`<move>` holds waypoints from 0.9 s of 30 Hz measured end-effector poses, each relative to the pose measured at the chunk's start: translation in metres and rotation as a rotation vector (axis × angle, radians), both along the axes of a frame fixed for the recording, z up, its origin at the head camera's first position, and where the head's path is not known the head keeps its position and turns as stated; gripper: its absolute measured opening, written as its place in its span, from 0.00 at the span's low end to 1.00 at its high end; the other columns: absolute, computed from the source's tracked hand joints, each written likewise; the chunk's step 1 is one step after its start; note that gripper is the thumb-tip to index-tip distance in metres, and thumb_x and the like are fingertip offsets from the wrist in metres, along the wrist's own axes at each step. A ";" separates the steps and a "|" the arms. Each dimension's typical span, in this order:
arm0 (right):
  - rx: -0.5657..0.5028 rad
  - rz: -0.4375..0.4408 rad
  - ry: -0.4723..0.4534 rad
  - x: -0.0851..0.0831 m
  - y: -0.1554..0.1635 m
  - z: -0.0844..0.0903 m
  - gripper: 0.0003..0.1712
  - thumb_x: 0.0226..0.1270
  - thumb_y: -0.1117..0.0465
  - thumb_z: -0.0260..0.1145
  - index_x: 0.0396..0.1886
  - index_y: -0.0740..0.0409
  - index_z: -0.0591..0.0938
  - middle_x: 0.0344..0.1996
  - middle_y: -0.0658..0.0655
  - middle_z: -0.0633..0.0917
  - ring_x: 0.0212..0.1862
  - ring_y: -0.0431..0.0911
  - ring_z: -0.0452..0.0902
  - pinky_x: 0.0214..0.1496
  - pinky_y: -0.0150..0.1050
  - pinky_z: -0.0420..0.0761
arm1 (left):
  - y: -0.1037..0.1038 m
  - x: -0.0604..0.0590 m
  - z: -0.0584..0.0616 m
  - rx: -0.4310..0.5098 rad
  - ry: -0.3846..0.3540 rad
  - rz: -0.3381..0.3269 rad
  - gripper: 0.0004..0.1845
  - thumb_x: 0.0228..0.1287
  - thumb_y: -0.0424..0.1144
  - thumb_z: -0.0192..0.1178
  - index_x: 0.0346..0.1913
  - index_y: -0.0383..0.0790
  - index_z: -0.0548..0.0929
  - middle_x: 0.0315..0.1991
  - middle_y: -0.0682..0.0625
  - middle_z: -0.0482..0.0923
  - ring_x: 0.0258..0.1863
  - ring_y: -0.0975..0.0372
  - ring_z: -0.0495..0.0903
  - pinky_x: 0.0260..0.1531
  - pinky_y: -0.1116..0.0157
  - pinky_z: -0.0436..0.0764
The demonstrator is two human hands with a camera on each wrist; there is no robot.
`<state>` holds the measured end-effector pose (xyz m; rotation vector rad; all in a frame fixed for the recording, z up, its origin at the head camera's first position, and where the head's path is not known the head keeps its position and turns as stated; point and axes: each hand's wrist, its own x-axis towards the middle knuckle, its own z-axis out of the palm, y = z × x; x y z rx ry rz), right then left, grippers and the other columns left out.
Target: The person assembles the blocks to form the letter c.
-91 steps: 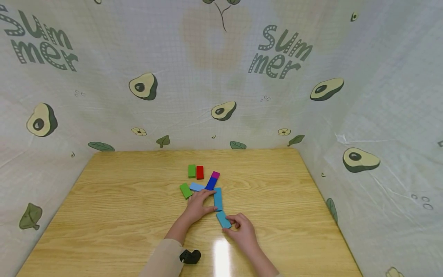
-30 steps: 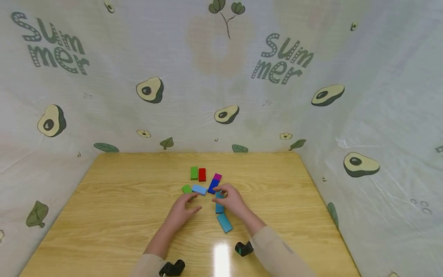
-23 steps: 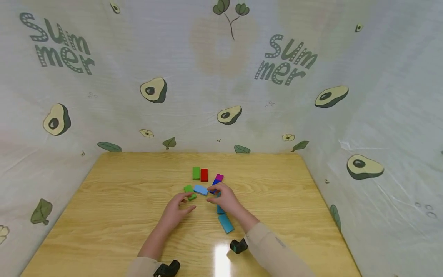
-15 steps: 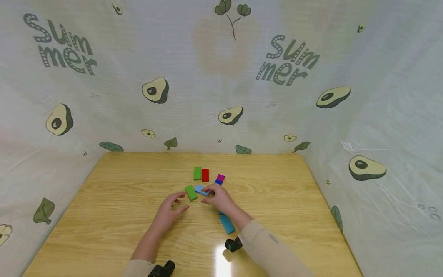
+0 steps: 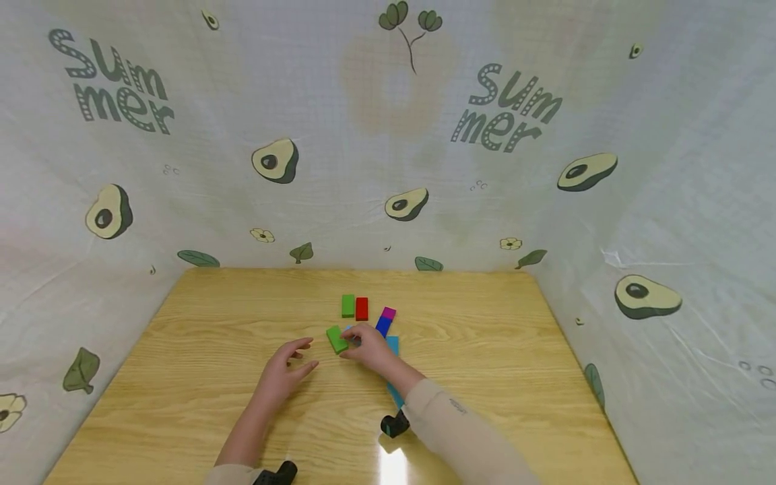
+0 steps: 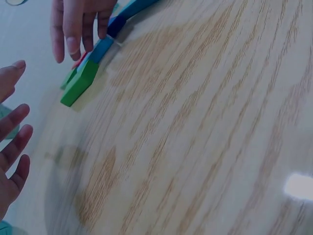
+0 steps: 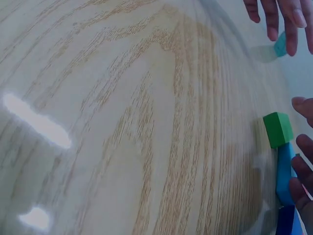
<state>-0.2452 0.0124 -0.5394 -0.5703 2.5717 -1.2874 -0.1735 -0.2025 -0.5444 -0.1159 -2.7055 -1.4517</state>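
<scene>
My right hand hovers over the row of blocks, fingertips at the right side of a green block. The right wrist view shows its thumb and fingers spread apart beside that green block, which lies end to end with a light blue block. In the head view the hand mostly covers the light blue block. A dark blue block, a magenta one and two blue blocks continue the bent row. Left of the green block, my left hand holds nothing, thumb and fingers apart.
Behind the row, another green block and a red block lie side by side. The wooden table is enclosed by a printed cloth at the back and sides. A black wrist camera hangs under my right sleeve.
My left hand has come off the upper blue block and drawn back left. My right hand has left the lower blue block and passed along the row to the front green block.
</scene>
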 end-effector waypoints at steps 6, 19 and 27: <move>0.059 -0.003 0.019 -0.002 -0.007 -0.002 0.19 0.55 0.60 0.77 0.48 0.54 0.87 0.41 0.48 0.82 0.45 0.44 0.76 0.49 0.36 0.78 | -0.003 0.003 0.001 0.015 -0.018 -0.001 0.28 0.60 0.39 0.70 0.63 0.37 0.76 0.58 0.44 0.76 0.51 0.52 0.74 0.51 0.49 0.71; 0.245 0.044 0.154 -0.018 -0.014 -0.007 0.22 0.52 0.53 0.79 0.48 0.49 0.87 0.43 0.47 0.82 0.45 0.41 0.74 0.50 0.36 0.75 | -0.007 0.004 0.004 0.025 -0.050 0.005 0.29 0.61 0.39 0.69 0.65 0.39 0.74 0.58 0.45 0.75 0.52 0.52 0.72 0.53 0.49 0.70; 0.381 0.066 0.230 -0.023 -0.022 -0.011 0.24 0.50 0.45 0.79 0.49 0.43 0.87 0.44 0.46 0.82 0.45 0.43 0.71 0.46 0.36 0.71 | -0.008 0.003 0.003 0.019 -0.046 0.007 0.29 0.61 0.39 0.68 0.65 0.38 0.74 0.58 0.45 0.75 0.52 0.52 0.73 0.53 0.49 0.70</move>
